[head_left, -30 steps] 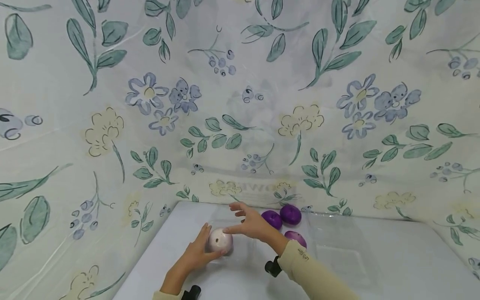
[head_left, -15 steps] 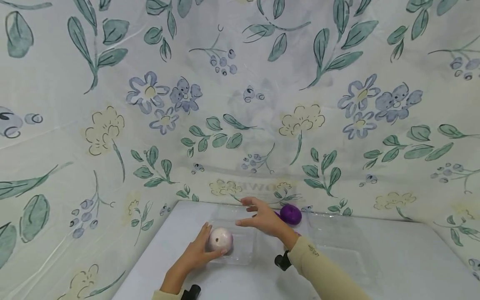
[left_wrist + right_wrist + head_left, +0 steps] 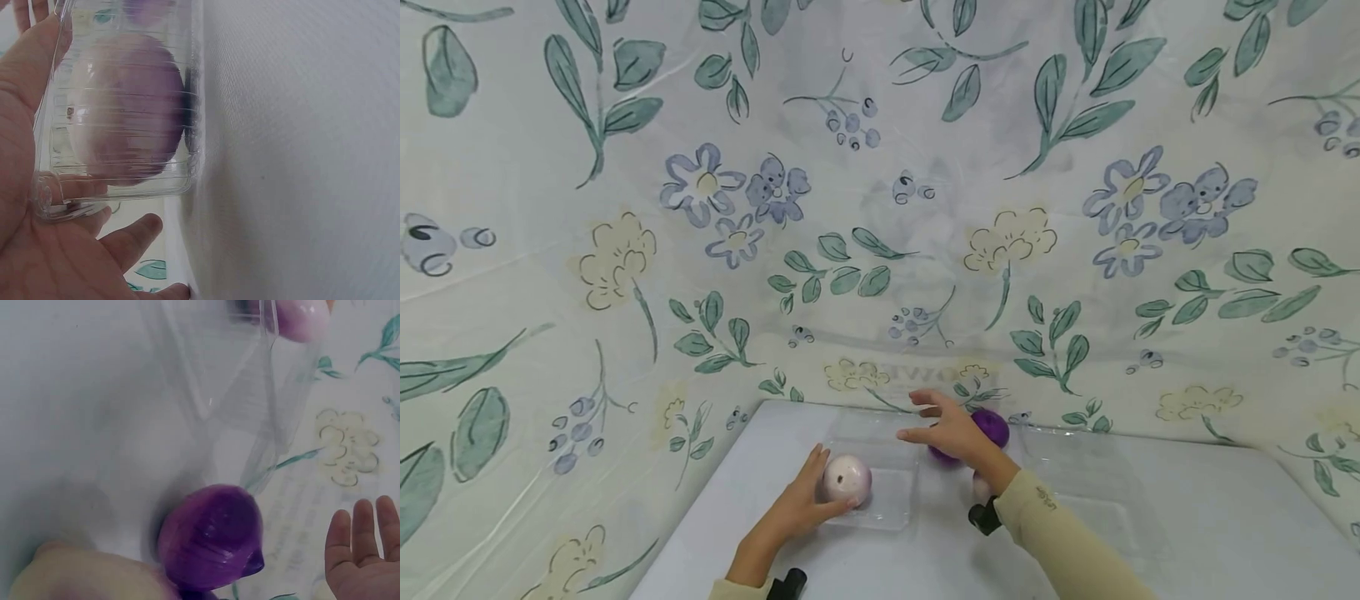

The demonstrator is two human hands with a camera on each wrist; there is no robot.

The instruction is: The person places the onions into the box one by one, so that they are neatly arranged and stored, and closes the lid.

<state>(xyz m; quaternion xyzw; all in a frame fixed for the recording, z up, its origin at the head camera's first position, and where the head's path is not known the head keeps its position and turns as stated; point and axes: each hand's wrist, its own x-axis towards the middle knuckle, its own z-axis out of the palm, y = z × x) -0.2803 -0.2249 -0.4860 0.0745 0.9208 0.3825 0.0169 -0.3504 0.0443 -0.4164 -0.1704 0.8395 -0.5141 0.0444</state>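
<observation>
A pale, purple-tinged onion (image 3: pixel 847 481) sits in the left part of a clear plastic box (image 3: pixel 891 500). My left hand (image 3: pixel 793 504) rests at the box's left edge, thumb in front of the onion and fingers spread behind. In the left wrist view, the onion (image 3: pixel 131 106) shows through the ribbed wall beside the hand (image 3: pixel 28 169). My right hand (image 3: pixel 955 433) hovers right of the box with fingers apart, holding nothing. Close to it lie a dark purple onion (image 3: pixel 992 427), another purple onion (image 3: pixel 942 455) and a paler onion (image 3: pixel 981 486), all partly hidden.
A second clear plastic container (image 3: pixel 1075 492) lies to the right on the white table (image 3: pixel 1217 517). A flower-printed sheet (image 3: pixel 917 275) hangs behind the table and along its left side.
My right hand has left the onion in the box and moved right, over the loose onions. My left hand has stayed beside the boxed onion.
</observation>
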